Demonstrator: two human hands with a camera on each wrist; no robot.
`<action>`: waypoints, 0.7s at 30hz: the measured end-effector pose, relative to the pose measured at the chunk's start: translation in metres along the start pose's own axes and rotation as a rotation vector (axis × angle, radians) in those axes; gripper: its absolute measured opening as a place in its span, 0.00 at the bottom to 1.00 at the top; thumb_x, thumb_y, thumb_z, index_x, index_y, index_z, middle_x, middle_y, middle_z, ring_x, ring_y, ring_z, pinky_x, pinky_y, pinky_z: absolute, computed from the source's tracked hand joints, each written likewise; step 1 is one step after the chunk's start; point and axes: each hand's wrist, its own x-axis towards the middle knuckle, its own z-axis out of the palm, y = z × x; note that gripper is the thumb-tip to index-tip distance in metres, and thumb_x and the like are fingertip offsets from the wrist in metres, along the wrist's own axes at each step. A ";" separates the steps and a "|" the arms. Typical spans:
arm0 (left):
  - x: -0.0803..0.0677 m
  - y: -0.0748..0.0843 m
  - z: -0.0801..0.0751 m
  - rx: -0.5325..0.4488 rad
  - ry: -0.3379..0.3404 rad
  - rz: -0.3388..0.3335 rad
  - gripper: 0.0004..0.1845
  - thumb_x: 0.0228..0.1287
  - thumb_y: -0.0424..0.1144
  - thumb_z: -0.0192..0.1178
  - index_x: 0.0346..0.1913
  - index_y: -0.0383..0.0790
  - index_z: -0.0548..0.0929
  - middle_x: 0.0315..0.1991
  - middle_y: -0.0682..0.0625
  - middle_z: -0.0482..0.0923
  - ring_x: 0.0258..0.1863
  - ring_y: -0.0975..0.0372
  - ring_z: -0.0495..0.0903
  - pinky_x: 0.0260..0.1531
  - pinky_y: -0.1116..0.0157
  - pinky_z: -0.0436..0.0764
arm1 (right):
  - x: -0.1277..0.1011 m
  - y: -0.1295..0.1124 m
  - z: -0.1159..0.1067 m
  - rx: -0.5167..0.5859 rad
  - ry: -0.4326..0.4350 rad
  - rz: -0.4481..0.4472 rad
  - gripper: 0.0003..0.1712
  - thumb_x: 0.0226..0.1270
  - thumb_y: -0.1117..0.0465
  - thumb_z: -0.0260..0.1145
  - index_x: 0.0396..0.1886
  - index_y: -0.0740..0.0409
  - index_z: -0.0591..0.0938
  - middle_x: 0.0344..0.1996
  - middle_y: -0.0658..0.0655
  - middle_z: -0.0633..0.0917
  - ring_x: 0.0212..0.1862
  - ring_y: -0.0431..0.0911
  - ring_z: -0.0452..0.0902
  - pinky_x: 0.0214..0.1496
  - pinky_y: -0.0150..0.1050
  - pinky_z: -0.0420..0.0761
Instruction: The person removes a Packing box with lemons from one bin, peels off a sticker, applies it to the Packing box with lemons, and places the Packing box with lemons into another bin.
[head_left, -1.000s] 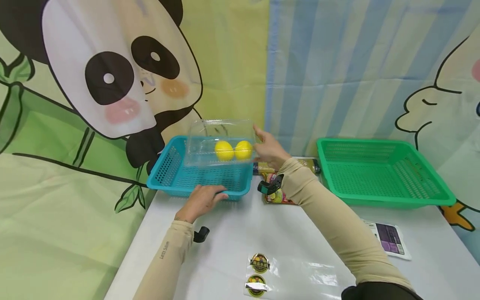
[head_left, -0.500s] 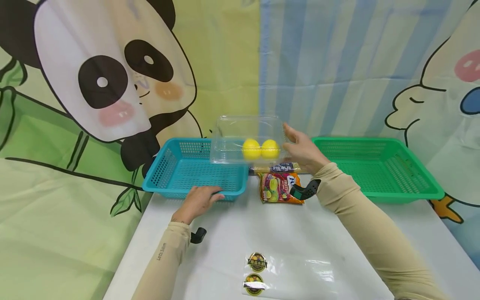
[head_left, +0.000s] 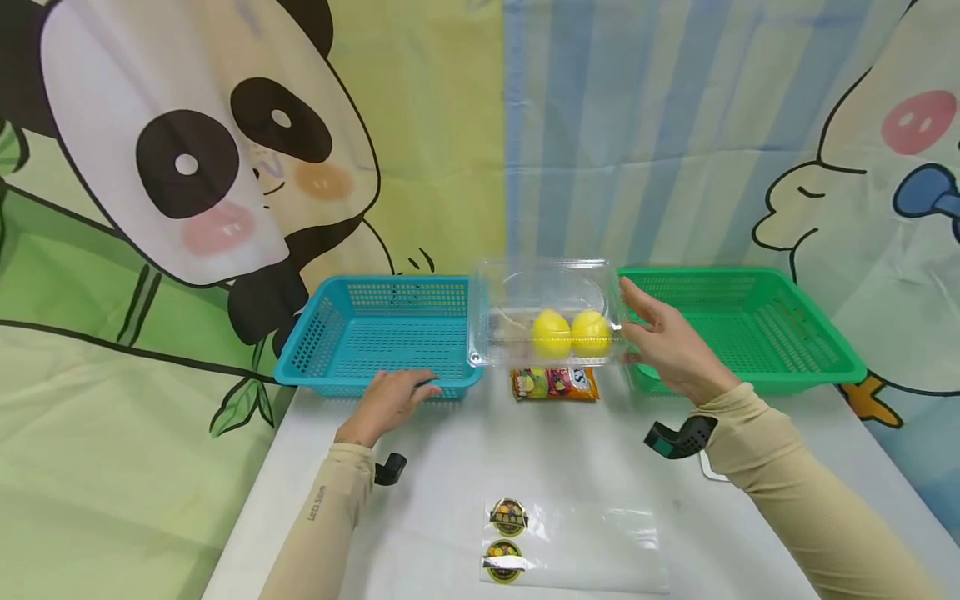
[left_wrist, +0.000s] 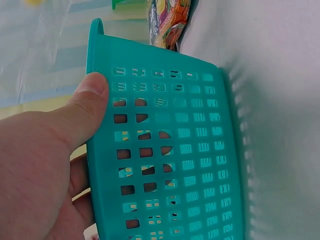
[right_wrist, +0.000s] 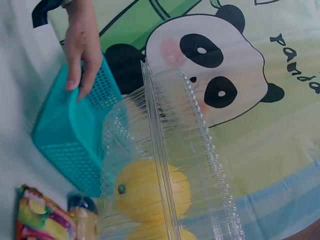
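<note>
Nearest on the counter [head_left: 442, 533] lies a flat, clear plastic sheet [head_left: 577, 542] with round stickers [head_left: 508, 517] at its left end. Beyond it, the left hand [head_left: 386, 408] grips the near rim of the blue basket [head_left: 397, 342], thumb on one side of the wall, fingers on the other. The right hand [head_left: 675, 346] has its fingers clamped on the right end of a clear plastic box [head_left: 550, 292], held in the air between the two baskets. Two lemons [head_left: 551, 335] sit together inside, toward that hand, so the weight probably favours this grip. The box itself looks light, thin and slick, likely to flex or crack if squeezed; its ribbed edges seem the stiffest hold, and tilting could set the fruit rolling. Behind lie a snack packet [head_left: 555, 385] and, to the right, the green basket [head_left: 787, 333], its perforated floor partly showing.
</note>
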 end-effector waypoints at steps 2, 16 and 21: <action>-0.001 0.001 0.000 -0.003 0.003 0.003 0.23 0.75 0.51 0.55 0.63 0.43 0.82 0.60 0.45 0.83 0.63 0.47 0.79 0.61 0.44 0.70 | -0.012 0.008 -0.003 -0.009 0.009 -0.001 0.42 0.83 0.63 0.46 0.82 0.32 0.37 0.83 0.51 0.36 0.81 0.63 0.41 0.59 0.53 0.82; -0.004 -0.001 0.001 -0.017 0.014 -0.005 0.24 0.77 0.53 0.53 0.66 0.44 0.80 0.60 0.44 0.83 0.61 0.47 0.80 0.59 0.44 0.70 | -0.076 0.073 0.006 0.055 0.052 -0.028 0.42 0.81 0.69 0.47 0.83 0.44 0.40 0.83 0.56 0.38 0.79 0.70 0.42 0.47 0.39 0.83; -0.003 -0.002 0.004 -0.012 0.034 0.008 0.24 0.76 0.53 0.53 0.66 0.44 0.80 0.59 0.44 0.84 0.60 0.47 0.81 0.57 0.46 0.70 | -0.087 0.097 0.019 0.098 0.059 -0.015 0.41 0.79 0.72 0.47 0.83 0.52 0.41 0.83 0.59 0.38 0.78 0.73 0.43 0.47 0.40 0.84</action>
